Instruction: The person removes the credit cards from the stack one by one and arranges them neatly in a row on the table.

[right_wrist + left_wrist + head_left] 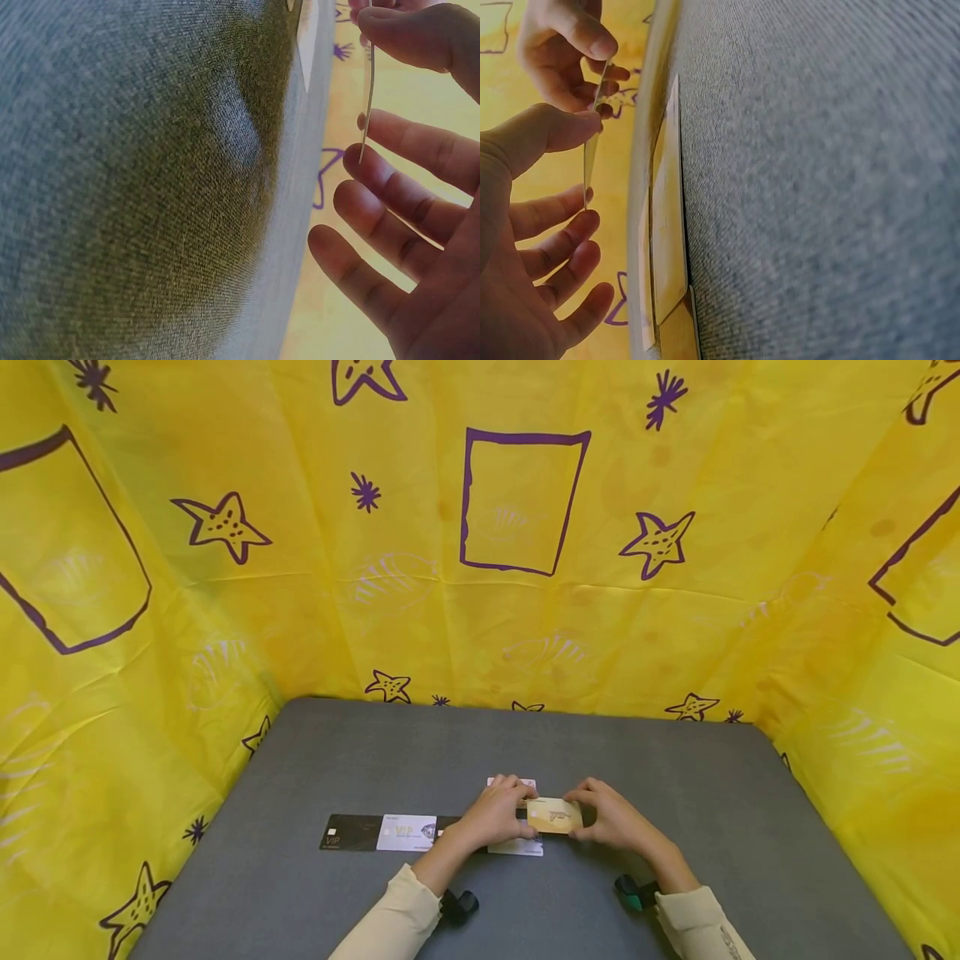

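A gold card (554,816) is held just above the grey table (675,793), between both hands. My left hand (501,815) pinches its left end and my right hand (609,818) pinches its right end. In the left wrist view the card (590,161) shows edge-on between thumb (551,127) and fingers. The right wrist view shows the same thin edge (367,90) under my right thumb (420,34). On the table lies a row of cards: a black one (341,832), a white VIP one (406,832), and a white one (517,847) partly under my left hand.
Another pale card (513,782) peeks out behind my left hand. Yellow sheeting with purple stars (525,527) walls in the table at the back and on both sides. Small dark wrist cameras (458,906) (633,892) sit at my cuffs.
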